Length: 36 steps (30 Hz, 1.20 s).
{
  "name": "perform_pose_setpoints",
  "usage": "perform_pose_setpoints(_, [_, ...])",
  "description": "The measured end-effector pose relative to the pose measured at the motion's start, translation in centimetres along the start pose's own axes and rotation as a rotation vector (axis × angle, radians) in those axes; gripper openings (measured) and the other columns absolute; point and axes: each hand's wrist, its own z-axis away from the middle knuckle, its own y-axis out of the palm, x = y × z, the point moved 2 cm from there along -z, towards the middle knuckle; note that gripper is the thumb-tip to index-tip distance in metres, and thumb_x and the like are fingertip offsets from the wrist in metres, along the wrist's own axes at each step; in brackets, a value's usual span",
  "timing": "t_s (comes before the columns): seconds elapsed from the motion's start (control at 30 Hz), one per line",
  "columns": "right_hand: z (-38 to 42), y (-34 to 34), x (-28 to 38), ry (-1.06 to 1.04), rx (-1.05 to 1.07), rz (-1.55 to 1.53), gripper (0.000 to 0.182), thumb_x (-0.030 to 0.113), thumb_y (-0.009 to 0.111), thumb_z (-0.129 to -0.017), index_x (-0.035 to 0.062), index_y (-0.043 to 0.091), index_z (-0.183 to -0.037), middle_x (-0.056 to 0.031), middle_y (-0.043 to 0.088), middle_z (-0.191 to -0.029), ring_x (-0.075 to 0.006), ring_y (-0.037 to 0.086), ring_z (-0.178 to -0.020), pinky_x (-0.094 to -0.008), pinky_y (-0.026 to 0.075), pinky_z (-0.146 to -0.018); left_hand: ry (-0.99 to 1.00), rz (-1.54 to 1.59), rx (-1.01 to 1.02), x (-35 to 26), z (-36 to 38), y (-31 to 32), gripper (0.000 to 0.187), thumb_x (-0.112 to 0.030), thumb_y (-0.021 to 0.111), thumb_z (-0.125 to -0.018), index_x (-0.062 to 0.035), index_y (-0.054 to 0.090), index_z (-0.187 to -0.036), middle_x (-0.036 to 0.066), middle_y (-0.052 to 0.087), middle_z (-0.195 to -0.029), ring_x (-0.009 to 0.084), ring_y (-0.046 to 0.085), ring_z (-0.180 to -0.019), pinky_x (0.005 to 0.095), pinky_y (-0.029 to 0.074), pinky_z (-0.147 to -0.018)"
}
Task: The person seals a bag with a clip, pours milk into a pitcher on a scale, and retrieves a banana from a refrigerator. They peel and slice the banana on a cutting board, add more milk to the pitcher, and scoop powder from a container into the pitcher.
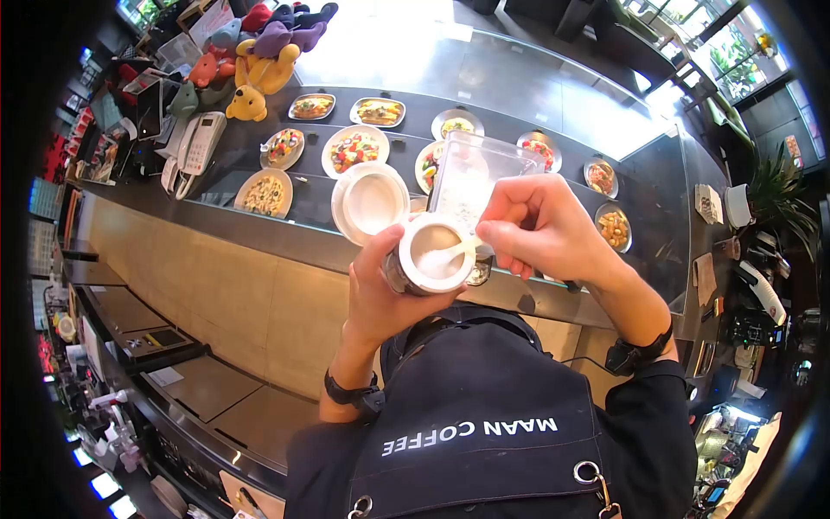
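Observation:
My left hand (373,290) is wrapped round a small jar (421,283) with a wide white rim, tilted so that its inside shows. Pale powder lies within it. Between the fingertips of my right hand (540,227) is the handle of a small white spoon (448,256), its bowl inside the jar's mouth. Just beyond the jar stands a round white container (337,203) with something white in it. A clear plastic box (454,156), holding white contents, sits behind my right hand.
Several plates of food, among them a colourful salad plate (356,151), sit in the glass-topped counter (389,78). At the left are a white telephone (203,143) and a pile of plush bears (268,69). A white card reader (761,290) lies at the right.

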Motion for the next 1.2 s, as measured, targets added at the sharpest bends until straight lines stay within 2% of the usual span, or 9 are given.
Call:
perform_pose_setpoints(0.03, [-0.2,-0.5,-0.1,0.005,-0.017,-0.03,0.012,0.008,0.064,-0.088,-0.0017,0.063,-0.081,-0.0029,0.062,-0.059,-0.0057,0.056,-0.047,-0.02,0.044,-0.044,-0.023,0.003,-0.01,0.1,-0.4,0.3,0.112,-0.014,0.095,-0.059,-0.0087,0.019,-0.14,0.024,0.051,-0.124,0.0306,0.062,-0.11,0.0405,0.055,-0.09])
perform_pose_setpoints(0.07, [-0.6,-1.1,-0.5,0.01,-0.032,-0.06,0.013,0.009,0.064,-0.087,-0.0021,0.063,-0.081,-0.0038,0.063,-0.06,-0.0065,0.057,-0.048,-0.0204,0.045,-0.044,-0.011,0.062,-0.149,0.2,-1.0,0.7,0.097,-0.017,0.095,-0.06,-0.0007,0.034,-0.134,0.019,0.061,-0.113,0.0262,0.067,-0.102,0.0385,0.056,-0.085])
perform_pose_setpoints(0.4, [-3.3,-4.0,2.3,-0.13,0.02,-0.049,0.015,0.01,0.064,-0.086,-0.0044,0.063,-0.084,-0.0058,0.064,-0.062,-0.0064,0.057,-0.047,-0.0208,0.044,-0.043,0.06,-0.072,-0.172,0.5,-5.1,-0.1,0.109,-0.015,0.095,-0.058,-0.003,0.024,-0.14,0.018,0.042,-0.131,0.0298,0.059,-0.114,0.0399,0.054,-0.089])
perform_pose_setpoints(0.53, [-3.9,-3.7,2.7,-0.131,0.037,-0.082,0.015,0.011,0.065,-0.086,-0.004,0.063,-0.085,-0.0057,0.064,-0.063,-0.0063,0.057,-0.048,-0.0207,0.044,-0.043,0.104,-0.118,-0.217,0.1,-6.1,-0.4,0.111,-0.015,0.095,-0.058,-0.005,0.022,-0.139,0.018,0.041,-0.132,0.032,0.06,-0.112,0.0396,0.056,-0.088])
perform_pose_setpoints(0.77, [-5.1,-3.6,2.7,-0.097,0.045,-0.11,0.015,0.013,0.065,-0.085,-0.0024,0.063,-0.085,-0.0055,0.063,-0.062,-0.0065,0.055,-0.047,-0.0204,0.043,-0.043,0.043,-0.149,-0.209,1.5,-5.2,-1.8,0.112,-0.016,0.096,-0.057,-0.0055,0.022,-0.14,0.018,0.04,-0.133,0.0304,0.061,-0.112,0.0391,0.055,-0.087])
perform_pose_setpoints(1.0, [-7.1,-3.7,2.8,-0.157,0.056,-0.126,0.018,0.016,0.067,-0.085,-0.0011,0.064,-0.083,-0.0053,0.063,-0.064,-0.0066,0.055,-0.049,-0.0202,0.043,-0.043,0.073,-0.116,-0.289,2.0,-6.4,-2.2,0.112,-0.017,0.097,-0.055,-0.0045,0.026,-0.14,0.019,0.049,-0.127,0.0296,0.06,-0.112,0.0409,0.052,-0.092])
perform_pose_setpoints(1.2, [-8.3,-4.7,2.9,-0.26,0.052,-0.172,0.014,0.015,0.065,-0.087,0.0007,0.065,-0.084,-0.001,0.06,-0.064,-0.0033,0.053,-0.05,-0.0179,0.041,-0.044,0.133,-0.17,-0.279,2.1,-8.3,-2.2,0.112,-0.019,0.097,-0.055,-0.0047,0.026,-0.141,0.017,0.053,-0.124,0.028,0.061,-0.111,0.0386,0.051,-0.088])
